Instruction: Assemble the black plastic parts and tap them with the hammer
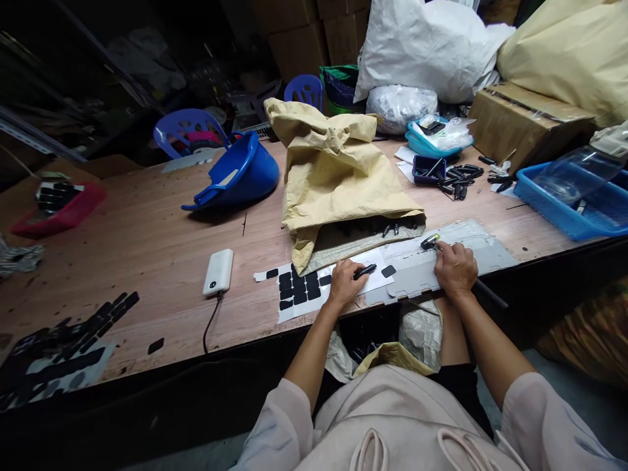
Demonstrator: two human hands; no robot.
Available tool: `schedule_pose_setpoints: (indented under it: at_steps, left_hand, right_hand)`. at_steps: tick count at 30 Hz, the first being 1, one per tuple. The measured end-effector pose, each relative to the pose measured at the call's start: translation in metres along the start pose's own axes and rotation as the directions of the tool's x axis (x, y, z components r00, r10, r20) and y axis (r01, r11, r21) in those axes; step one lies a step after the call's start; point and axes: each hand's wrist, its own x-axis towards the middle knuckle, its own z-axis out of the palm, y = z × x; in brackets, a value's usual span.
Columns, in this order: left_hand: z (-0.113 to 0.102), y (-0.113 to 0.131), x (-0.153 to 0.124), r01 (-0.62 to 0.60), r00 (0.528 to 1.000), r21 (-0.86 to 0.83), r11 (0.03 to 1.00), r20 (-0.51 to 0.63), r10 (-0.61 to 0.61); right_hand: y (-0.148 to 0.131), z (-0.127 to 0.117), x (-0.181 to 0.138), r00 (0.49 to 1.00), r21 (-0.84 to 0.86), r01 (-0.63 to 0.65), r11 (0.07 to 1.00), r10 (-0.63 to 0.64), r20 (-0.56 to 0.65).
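Black cylindrical part (366, 270) sits at the fingertips of the left hand (346, 282), low over a white sheet (377, 281) near the table's front edge. That hand is curled, its fingers pinching the part; the thumb is mostly hidden. Just beside it, black rounded squares (313, 288) lie in rows on the white backing. The right hand (456, 267) is wrapped around a hammer-like tool (491, 294), whose handle slants out past the table edge and whose head (430, 242) points away from the person, above a grey board (483, 252). Beyond both hands, a yellow sack (338, 190) lies with its mouth toward the person, dark pieces showing inside. Left of the sack stands a blue scoop (258, 167); nearer the person lies a white device (219, 271) with a cable attached.
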Motion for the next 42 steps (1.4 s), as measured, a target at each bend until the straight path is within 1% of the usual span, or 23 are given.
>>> schedule_pose_setpoints:
  at_steps: [3,6,8,10,13,16,18,19,22,26,29,32,36,40,42]
  left_hand:
    - [0.005,-0.002,-0.001,0.000,0.999,0.002,1.000,-0.038,0.000]
    - [0.005,-0.004,-0.001,-0.010,0.999,-0.037,0.999,-0.041,0.008]
    - [0.004,-0.004,-0.002,-0.014,0.999,-0.068,0.998,-0.034,0.012]
    - [0.003,-0.003,-0.002,-0.007,0.999,-0.094,0.996,-0.032,0.004]
    - [0.001,0.000,-0.002,0.024,0.999,-0.122,0.992,-0.027,-0.027]
    - [0.000,0.002,-0.001,0.047,0.999,-0.132,0.990,-0.010,-0.049]
    - [-0.001,0.003,-0.001,0.049,0.999,-0.127,0.991,0.003,-0.049]
    - [-0.001,0.003,-0.001,0.049,0.999,-0.123,0.991,0.007,-0.049]
    - [-0.002,0.003,-0.001,0.048,0.999,-0.111,0.993,0.012,-0.047]
    - [-0.002,0.003,-0.001,0.046,0.999,-0.102,0.994,0.028,-0.044]
    - [0.000,0.003,-0.001,0.050,0.999,-0.103,0.993,0.018,-0.048]
    - [0.000,0.003,-0.001,0.048,0.999,-0.112,0.993,0.013,-0.047]
    - [-0.001,0.004,-0.001,0.050,0.999,-0.123,0.991,0.018,-0.048]
    - [-0.001,0.004,-0.001,0.050,0.999,-0.128,0.991,0.007,-0.050]
    - [0.000,0.003,-0.001,0.047,0.999,-0.128,0.991,0.004,-0.047]
  right_hand:
    - [0.000,-0.003,0.001,1.000,0.006,-0.008,1.000,0.008,0.022]
    - [0.004,-0.006,0.007,0.998,0.026,-0.014,1.000,0.013,0.063]
    - [0.006,-0.009,0.011,0.995,0.063,-0.029,0.998,0.023,0.098]
    - [0.002,-0.013,0.012,0.994,0.139,-0.043,0.989,0.028,0.110]
    - [-0.019,-0.020,0.000,0.997,0.345,-0.002,0.938,-0.025,0.072]
    - [-0.054,-0.026,-0.024,0.984,0.576,0.093,0.812,-0.163,0.071]
    - [-0.077,-0.028,-0.039,0.959,0.664,0.129,0.736,-0.262,0.104]
    - [-0.086,-0.029,-0.045,0.950,0.687,0.138,0.713,-0.292,0.112]
    - [-0.104,-0.034,-0.054,0.943,0.706,0.161,0.690,-0.319,0.098]
    - [-0.111,-0.038,-0.057,0.939,0.677,0.214,0.704,-0.340,0.056]
    - [-0.111,-0.038,-0.057,0.919,0.623,0.248,0.742,-0.384,0.091]
    - [-0.108,-0.039,-0.055,0.928,0.590,0.233,0.773,-0.357,0.102]
    - [-0.104,-0.041,-0.053,0.956,0.597,0.197,0.777,-0.287,0.057]
    - [-0.100,-0.039,-0.053,0.948,0.606,0.181,0.774,-0.302,0.104]
    - [-0.096,-0.039,-0.051,0.952,0.619,0.163,0.768,-0.287,0.105]
